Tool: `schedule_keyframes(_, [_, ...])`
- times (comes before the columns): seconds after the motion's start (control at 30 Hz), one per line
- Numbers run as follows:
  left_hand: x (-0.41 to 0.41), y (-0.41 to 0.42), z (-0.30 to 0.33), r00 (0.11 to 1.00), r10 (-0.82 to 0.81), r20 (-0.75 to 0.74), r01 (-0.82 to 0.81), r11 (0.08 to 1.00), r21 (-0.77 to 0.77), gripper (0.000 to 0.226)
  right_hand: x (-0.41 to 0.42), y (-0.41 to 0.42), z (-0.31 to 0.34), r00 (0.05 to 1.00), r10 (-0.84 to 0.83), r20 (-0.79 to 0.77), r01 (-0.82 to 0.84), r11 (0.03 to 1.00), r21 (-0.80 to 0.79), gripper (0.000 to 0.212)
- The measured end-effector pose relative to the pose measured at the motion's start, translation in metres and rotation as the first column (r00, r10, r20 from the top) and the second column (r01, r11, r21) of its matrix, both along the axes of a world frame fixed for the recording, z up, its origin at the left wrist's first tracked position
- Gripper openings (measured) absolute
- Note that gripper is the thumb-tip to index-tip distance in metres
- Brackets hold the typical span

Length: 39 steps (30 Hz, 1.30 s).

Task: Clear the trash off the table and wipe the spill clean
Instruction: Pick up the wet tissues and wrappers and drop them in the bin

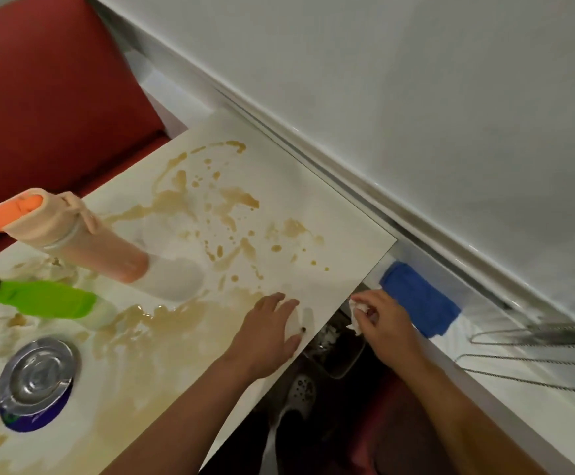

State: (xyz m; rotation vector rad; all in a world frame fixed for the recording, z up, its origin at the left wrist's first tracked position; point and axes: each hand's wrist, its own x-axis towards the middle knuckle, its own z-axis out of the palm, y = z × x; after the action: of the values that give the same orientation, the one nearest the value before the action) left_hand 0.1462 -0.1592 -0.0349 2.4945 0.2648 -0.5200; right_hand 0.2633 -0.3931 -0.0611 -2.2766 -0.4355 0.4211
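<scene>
I note right hand (383, 320) pinching crumpled tissue (358, 311) lower right, left hand (272, 332) flat on table (330, 228); brown spill (183, 200) unwiped.

Left hand (268, 332) lies flat; right hand (383, 320) fingers curled, pinching.

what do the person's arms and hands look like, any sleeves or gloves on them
Both forearms are bare up to the frame edge, with no sleeves in view. The left hand and the right hand wear no gloves. No rings, watch or bracelet show on either wrist or on the fingers that are visible.
</scene>
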Motion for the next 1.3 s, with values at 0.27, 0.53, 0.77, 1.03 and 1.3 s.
schedule_keyframes(0.27, [0.028, -0.035, -0.022, 0.998, -0.046, -0.037, 0.050, 0.992, 0.114, 0.082, -0.012, -0.041, -0.068, 0.984, -0.101, -0.146, 0.090, 0.993, -0.080, 0.024])
schedule_keyframes(0.53, [0.030, -0.037, -0.030, 0.998, -0.029, -0.061, 0.037, 0.990, 0.138, 0.077, -0.005, -0.048, -0.116, 0.976, -0.042, -0.213, -0.006, 0.976, -0.218, 0.027])
schedule_keyframes(0.77, [0.026, -0.035, -0.019, 0.999, 0.042, 0.013, -0.043, 0.998, 0.052, 0.066, -0.006, -0.047, -0.103, 0.977, 0.048, -0.209, -0.097, 0.967, -0.234, 0.029])
schedule_keyframes(1.03, [-0.021, -0.012, 0.011, 0.975, 0.220, 0.041, -0.218, 0.975, -0.041, 0.057, -0.026, -0.024, -0.018, 0.972, 0.127, -0.200, -0.133, 0.991, -0.019, 0.022])
schedule_keyframes(1.3, [-0.093, 0.030, 0.040, 0.913, 0.405, 0.054, -0.399, 0.913, -0.086, 0.048, -0.041, 0.042, 0.055, 0.941, 0.311, -0.130, -0.291, 0.944, 0.153, 0.021])
